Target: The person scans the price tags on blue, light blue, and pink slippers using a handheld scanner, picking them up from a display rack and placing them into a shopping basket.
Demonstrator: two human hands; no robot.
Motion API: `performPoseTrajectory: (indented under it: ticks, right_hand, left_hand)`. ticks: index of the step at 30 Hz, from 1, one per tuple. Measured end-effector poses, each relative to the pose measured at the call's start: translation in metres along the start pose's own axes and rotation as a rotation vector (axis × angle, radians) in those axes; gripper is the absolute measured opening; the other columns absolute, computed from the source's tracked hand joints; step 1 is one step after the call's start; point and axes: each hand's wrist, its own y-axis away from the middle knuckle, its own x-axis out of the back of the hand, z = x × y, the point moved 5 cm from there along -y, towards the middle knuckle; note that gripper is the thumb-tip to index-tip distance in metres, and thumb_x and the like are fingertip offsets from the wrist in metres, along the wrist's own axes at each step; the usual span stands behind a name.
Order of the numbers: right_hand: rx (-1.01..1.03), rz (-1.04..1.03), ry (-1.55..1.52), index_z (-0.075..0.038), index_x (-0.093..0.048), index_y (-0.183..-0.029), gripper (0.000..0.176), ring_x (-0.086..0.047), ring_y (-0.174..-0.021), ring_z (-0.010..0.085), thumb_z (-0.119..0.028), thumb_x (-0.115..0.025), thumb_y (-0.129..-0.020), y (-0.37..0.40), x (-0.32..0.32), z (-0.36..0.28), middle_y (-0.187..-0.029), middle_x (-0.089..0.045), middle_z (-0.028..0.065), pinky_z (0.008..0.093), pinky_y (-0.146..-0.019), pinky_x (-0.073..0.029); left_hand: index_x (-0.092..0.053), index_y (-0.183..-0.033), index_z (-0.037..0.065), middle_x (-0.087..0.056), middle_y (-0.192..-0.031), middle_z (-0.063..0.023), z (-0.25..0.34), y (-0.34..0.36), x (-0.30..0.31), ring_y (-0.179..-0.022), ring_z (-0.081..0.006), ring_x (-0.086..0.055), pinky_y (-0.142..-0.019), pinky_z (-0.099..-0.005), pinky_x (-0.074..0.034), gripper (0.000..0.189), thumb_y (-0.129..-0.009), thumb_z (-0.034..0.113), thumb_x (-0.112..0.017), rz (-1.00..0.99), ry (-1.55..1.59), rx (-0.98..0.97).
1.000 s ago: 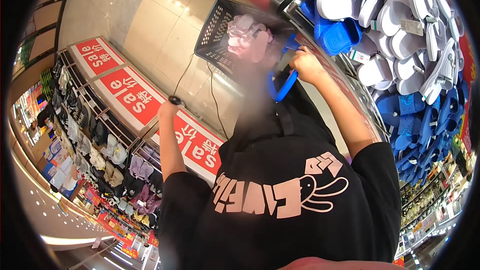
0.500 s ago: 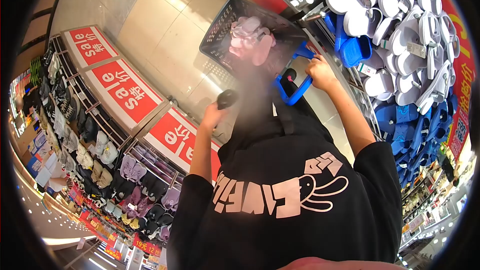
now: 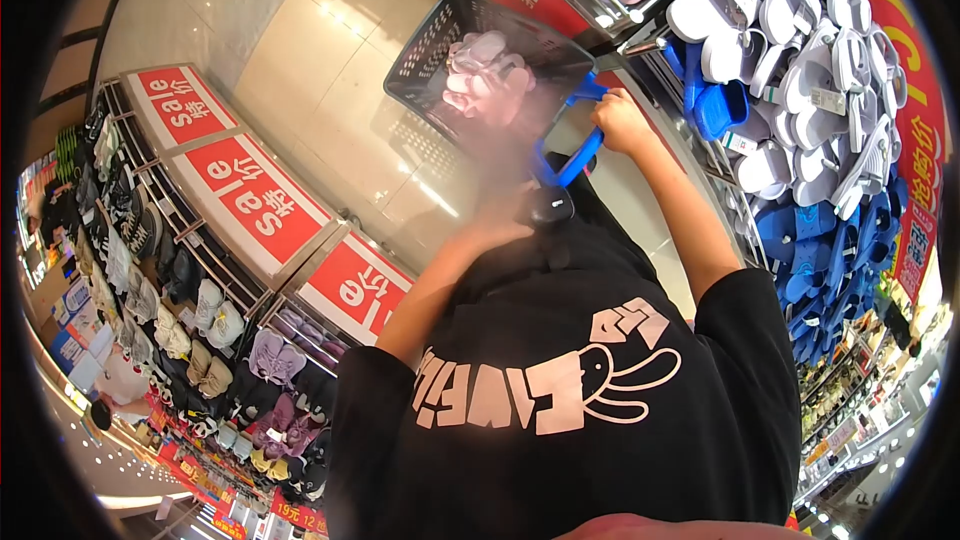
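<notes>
My right hand (image 3: 622,120) is wrapped round the blue handle (image 3: 575,160) of a dark shopping basket (image 3: 415,60). Several pale pink slippers (image 3: 485,80) lie inside the basket, in front of me. Close to my body, my left hand (image 3: 500,223) grips a small, rounded black object (image 3: 550,205) with a light mark on its top; its exact kind does not show. A hazy smear on the lens blurs the left fingers and the near side of the basket.
On the left runs a shoe rack (image 3: 265,290) topped with red sale signs (image 3: 255,195). White slippers (image 3: 710,10) and blue slippers (image 3: 800,240) hang on a display to the right. Pale floor tiles (image 3: 310,50) lie between the displays.
My left hand has swung right and inward, towards my body, with the black object in it. My right hand and the basket have shifted slightly left in view.
</notes>
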Motion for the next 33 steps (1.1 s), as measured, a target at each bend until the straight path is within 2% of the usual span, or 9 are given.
performPoseTrajectory:
  ticks: [6,10,12,17,19,23,25,32,33]
  right_hand:
    - [-0.074,-0.086,0.109,-0.014,-0.071,-0.071,0.007,-0.063,-0.095,0.0242,-0.011,-0.070,-0.065,-0.074,0.014,-0.026,-0.081,-0.068,0.0064,0.0370,-0.092,-0.042]
    - [-0.066,0.002,0.117,-0.014,-0.070,-0.069,0.007,-0.064,-0.094,0.0265,-0.015,-0.070,-0.062,-0.118,0.025,-0.042,-0.079,-0.068,0.0072,0.0396,-0.093,-0.043]
    - [-0.113,-0.033,0.063,-0.016,-0.070,-0.070,0.007,-0.065,-0.092,0.0260,-0.018,-0.071,-0.063,-0.142,0.028,-0.044,-0.078,-0.068,0.0069,0.0397,-0.089,-0.044]
    - [-0.140,-0.048,0.072,-0.017,-0.072,-0.075,0.009,-0.067,-0.089,0.0265,-0.019,-0.070,-0.066,-0.194,0.049,-0.061,-0.081,-0.069,0.0071,0.0400,-0.085,-0.044]
    - [-0.186,-0.102,0.053,-0.016,-0.072,-0.076,0.009,-0.067,-0.089,0.0265,-0.016,-0.068,-0.069,-0.214,0.057,-0.066,-0.082,-0.069,0.0076,0.0405,-0.084,-0.043]
    - [-0.192,-0.076,0.037,-0.014,-0.072,-0.077,0.010,-0.067,-0.091,0.0267,-0.014,-0.067,-0.070,-0.263,0.073,-0.072,-0.083,-0.070,0.0085,0.0414,-0.084,-0.043]
    - [-0.181,-0.063,0.009,-0.013,-0.072,-0.078,0.011,-0.066,-0.094,0.0270,-0.013,-0.065,-0.070,-0.286,0.090,-0.077,-0.084,-0.070,0.0092,0.0420,-0.085,-0.042]
    - [-0.186,-0.045,0.030,-0.012,-0.072,-0.081,0.013,-0.065,-0.095,0.0275,-0.012,-0.063,-0.072,-0.390,0.109,-0.076,-0.086,-0.070,0.0095,0.0429,-0.084,-0.042]
    - [-0.169,-0.029,0.023,-0.012,-0.073,-0.081,0.013,-0.066,-0.095,0.0274,-0.013,-0.063,-0.072,-0.402,0.115,-0.076,-0.088,-0.071,0.0097,0.0433,-0.085,-0.043]
  left_hand:
    - [-0.040,-0.141,-0.002,-0.049,-0.137,-0.0266,-0.050,-0.025,0.027,-0.128,-0.0390,-0.048,-0.106,-0.0455,-0.039,0.087,-0.067,0.026,-0.076,0.042,-0.138,0.061]
    - [-0.038,-0.141,-0.003,-0.051,-0.131,-0.0267,-0.026,-0.024,0.071,-0.125,-0.0418,-0.047,-0.105,-0.0495,-0.039,0.085,-0.070,0.025,-0.074,0.348,-0.389,-0.027]
    - [-0.038,-0.140,-0.003,-0.050,-0.131,-0.0269,-0.035,-0.024,0.090,-0.126,-0.0413,-0.046,-0.106,-0.0490,-0.038,0.082,-0.071,0.023,-0.072,0.209,-0.178,0.268]
    - [-0.058,-0.103,0.002,-0.062,-0.091,-0.0213,-0.042,-0.019,0.140,-0.083,-0.0407,-0.063,-0.072,-0.0472,-0.052,0.034,-0.074,0.017,-0.068,0.624,-0.413,-0.047]
    - [-0.056,-0.107,0.001,-0.054,-0.110,-0.0255,-0.040,-0.025,0.158,-0.098,-0.0412,-0.058,-0.080,-0.0476,-0.050,0.036,-0.075,0.014,-0.066,0.462,-0.385,0.059]
    - [-0.062,-0.098,-0.001,-0.057,-0.109,-0.0274,-0.030,-0.026,0.205,-0.105,-0.0441,-0.053,-0.089,-0.0518,-0.042,0.030,-0.074,0.016,-0.063,0.512,-0.270,0.129]
    - [-0.056,-0.113,0.002,-0.046,-0.125,-0.0272,-0.038,-0.031,0.236,-0.110,-0.0425,-0.051,-0.093,-0.0480,-0.046,0.043,-0.073,0.013,-0.065,0.685,-0.437,0.100]
    - [-0.058,-0.116,0.002,-0.045,-0.135,-0.0252,-0.063,-0.054,0.332,-0.120,-0.0439,-0.045,-0.102,-0.0478,-0.041,0.036,-0.085,0.020,-0.061,0.609,-0.321,0.191]
    - [-0.063,-0.093,-0.001,-0.060,-0.099,-0.0241,-0.011,-0.033,0.354,-0.091,-0.0403,-0.059,-0.079,-0.0496,-0.046,0.022,-0.080,0.017,-0.060,0.695,-0.273,0.232]
